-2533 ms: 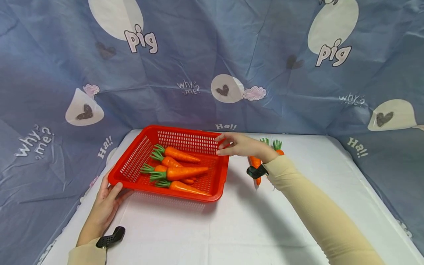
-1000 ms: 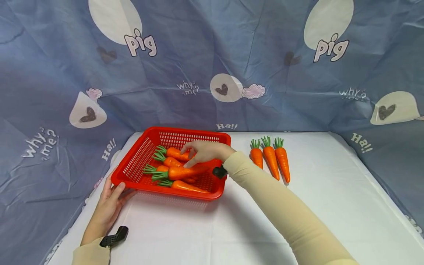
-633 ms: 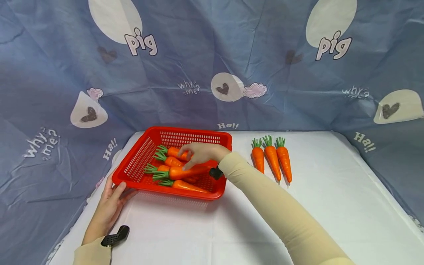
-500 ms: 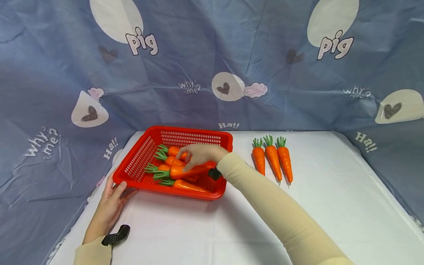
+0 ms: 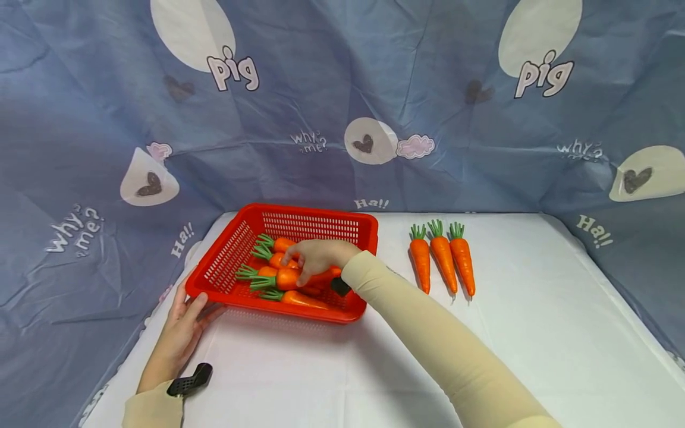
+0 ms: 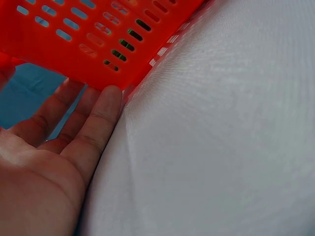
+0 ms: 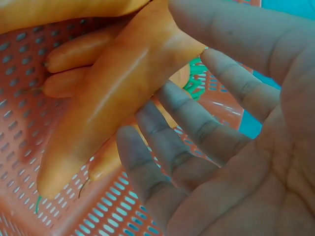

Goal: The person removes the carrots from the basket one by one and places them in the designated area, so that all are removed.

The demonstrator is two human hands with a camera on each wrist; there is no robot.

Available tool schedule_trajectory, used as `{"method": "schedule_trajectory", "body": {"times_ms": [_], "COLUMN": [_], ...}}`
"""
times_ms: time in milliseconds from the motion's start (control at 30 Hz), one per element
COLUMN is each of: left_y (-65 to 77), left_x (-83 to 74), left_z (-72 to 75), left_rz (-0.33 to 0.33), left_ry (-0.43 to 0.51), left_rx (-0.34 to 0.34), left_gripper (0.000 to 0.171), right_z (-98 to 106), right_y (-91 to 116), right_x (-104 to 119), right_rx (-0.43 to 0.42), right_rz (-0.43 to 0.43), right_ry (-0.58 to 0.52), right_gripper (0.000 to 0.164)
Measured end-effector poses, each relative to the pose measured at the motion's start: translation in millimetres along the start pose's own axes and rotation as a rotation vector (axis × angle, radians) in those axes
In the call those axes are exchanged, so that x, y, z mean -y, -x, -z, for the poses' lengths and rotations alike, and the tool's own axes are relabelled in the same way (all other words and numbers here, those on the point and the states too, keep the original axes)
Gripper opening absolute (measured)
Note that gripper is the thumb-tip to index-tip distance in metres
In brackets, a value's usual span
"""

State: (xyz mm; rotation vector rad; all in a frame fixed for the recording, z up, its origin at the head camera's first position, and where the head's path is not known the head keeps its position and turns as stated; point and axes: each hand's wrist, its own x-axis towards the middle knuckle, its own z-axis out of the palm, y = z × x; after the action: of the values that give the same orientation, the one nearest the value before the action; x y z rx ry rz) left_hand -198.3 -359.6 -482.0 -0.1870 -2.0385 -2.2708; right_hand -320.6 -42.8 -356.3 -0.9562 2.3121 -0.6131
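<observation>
A red perforated basket holds several orange carrots with green tops, lying roughly side by side. My left hand holds the basket's near left corner, thumb over the rim and fingers against the outer wall below. Inside the basket my right hand reaches down over the uppermost carrot. In the right wrist view the thumb and fingers lie on opposite sides of that carrot's thick end and pinch it; its green top is hidden there. The carrot still lies on the others.
Three carrots lie in a row on the white cloth right of the basket, tops pointing away. A blue printed curtain hangs behind the table and down its sides.
My right hand has come from above the carrot row into the basket, then slightly lower onto the uppermost carrot. The left hand keeps its place on the corner.
</observation>
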Motion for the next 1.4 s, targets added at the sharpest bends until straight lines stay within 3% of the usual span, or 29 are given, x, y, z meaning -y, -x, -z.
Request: {"method": "schedule_trajectory", "body": {"times_ms": [267, 500, 1400], "left_y": [1.1, -0.8, -1.6], "left_x": [-0.1, 0.7, 1.7], "left_z": [-0.4, 0.0, 1.0], "left_rz": [-0.006, 0.012, 0.017], "left_ry": [-0.015, -0.015, -0.033], "left_rx": [0.007, -0.005, -0.011], "left_gripper": [0.064, 0.061, 0.065], "right_z": [-6, -11, -12], "right_y": [-6, -9, -10], "right_x": [-2, -3, -5], "right_rx": [-0.008, -0.009, 0.002], "right_rz": [-0.015, -0.078, -0.033], "right_ry": [0.005, 0.038, 0.115], "right_gripper": [0.051, 0.058, 0.053]}}
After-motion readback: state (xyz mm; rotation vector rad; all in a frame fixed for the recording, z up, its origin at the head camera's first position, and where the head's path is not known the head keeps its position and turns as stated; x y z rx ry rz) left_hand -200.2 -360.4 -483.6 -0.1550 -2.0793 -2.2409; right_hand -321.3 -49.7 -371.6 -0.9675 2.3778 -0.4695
